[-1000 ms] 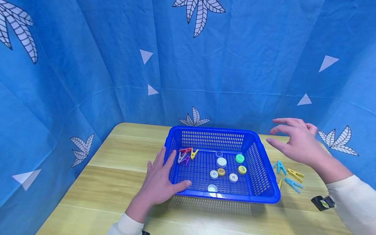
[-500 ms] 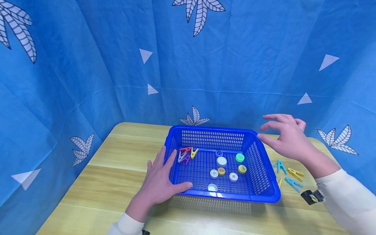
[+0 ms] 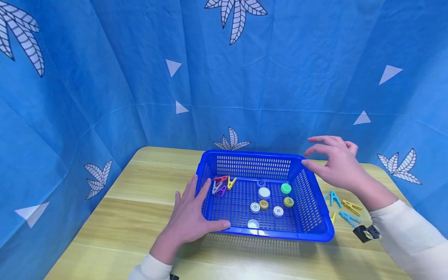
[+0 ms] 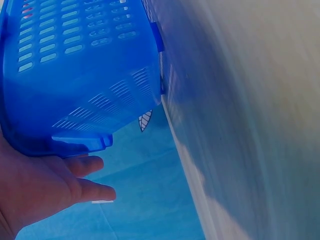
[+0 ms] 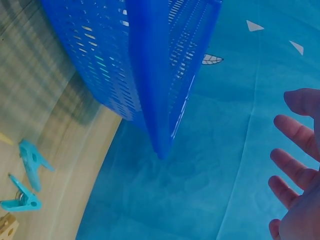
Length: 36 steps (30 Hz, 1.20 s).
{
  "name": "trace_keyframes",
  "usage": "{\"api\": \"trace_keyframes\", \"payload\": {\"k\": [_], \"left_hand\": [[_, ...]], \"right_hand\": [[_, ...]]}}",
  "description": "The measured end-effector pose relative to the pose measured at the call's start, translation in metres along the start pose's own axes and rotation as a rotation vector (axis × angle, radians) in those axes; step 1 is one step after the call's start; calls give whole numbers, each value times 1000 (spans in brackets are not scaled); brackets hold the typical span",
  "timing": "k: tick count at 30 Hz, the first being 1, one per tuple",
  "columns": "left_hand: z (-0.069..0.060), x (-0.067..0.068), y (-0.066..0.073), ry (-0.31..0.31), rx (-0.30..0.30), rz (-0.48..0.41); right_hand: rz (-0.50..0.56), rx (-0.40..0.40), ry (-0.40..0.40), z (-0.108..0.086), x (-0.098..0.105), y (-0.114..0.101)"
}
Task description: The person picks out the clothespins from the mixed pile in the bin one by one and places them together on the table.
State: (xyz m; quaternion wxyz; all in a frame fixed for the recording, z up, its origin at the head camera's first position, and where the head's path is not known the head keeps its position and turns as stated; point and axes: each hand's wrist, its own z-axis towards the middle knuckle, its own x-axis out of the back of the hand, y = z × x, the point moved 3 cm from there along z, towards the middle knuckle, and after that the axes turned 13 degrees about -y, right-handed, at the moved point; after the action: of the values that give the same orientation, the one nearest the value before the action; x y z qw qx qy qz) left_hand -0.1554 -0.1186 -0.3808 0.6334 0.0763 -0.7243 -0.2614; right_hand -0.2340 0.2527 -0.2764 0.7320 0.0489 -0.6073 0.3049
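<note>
A blue perforated plastic basket (image 3: 259, 154) stands on the wooden table. My left hand (image 3: 189, 219) lies at its left rim with fingers spread, the thumb by the front left corner. Small clothespins, among them a red one (image 3: 221, 179) and a yellow one (image 3: 231, 182), lie in the basket's left part. Several bottle caps, including a green cap (image 3: 286, 188) and a white cap (image 3: 264, 193), are scattered across its middle and right. Near the back right corner, my right hand (image 3: 337, 165) hovers with loosely bent fingers, holding nothing; the right wrist view shows it apart from the basket.
Right of the basket, light blue clothespins (image 3: 349, 218) and yellow clothespins (image 3: 351, 207) lie on the table (image 3: 140, 186). A blue curtain (image 3: 224, 85) with leaf prints hangs behind the table and along its left side.
My right hand has moved left, toward the basket's back right corner. The left hand, basket, caps and clothespins stay nearly where they were.
</note>
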Motion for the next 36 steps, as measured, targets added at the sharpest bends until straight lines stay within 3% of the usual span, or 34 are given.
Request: {"api": "trace_keyframes", "payload": {"k": [36], "left_hand": [[1, 1, 0, -13, 12, -17]], "right_hand": [[34, 38, -19, 28, -19, -26]]}}
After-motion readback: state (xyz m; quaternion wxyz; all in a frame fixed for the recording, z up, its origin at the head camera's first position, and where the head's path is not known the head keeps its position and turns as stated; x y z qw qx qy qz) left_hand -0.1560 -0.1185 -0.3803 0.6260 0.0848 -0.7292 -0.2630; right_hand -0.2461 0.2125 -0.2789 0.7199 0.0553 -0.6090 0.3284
